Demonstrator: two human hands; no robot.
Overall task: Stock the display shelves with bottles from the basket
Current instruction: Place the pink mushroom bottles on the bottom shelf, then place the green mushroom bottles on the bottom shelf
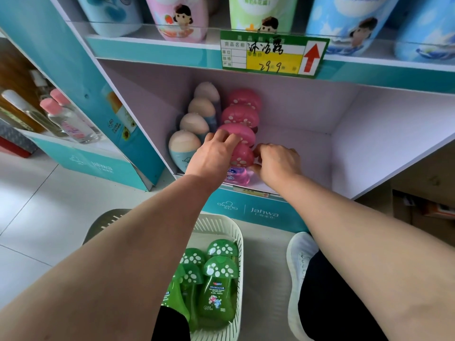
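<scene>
A pink bottle with a spotted mushroom cap [242,157] stands at the front of the lower shelf [307,146]. My left hand [213,153] grips its cap from the left, and my right hand [278,161] holds it from the right. Behind it runs a row of pink mushroom bottles [240,114], with a row of beige-capped blue bottles [184,143] to their left. Below, a white slatted basket [229,227] on the floor holds several green mushroom-cap bottles [216,289].
The right part of the lower shelf is bare. The shelf above carries large pastel bottles [182,18] and a green price tag [273,52]. A neighbouring display at left holds clear bottles with pink caps [69,119]. My white shoe [300,267] rests beside the basket.
</scene>
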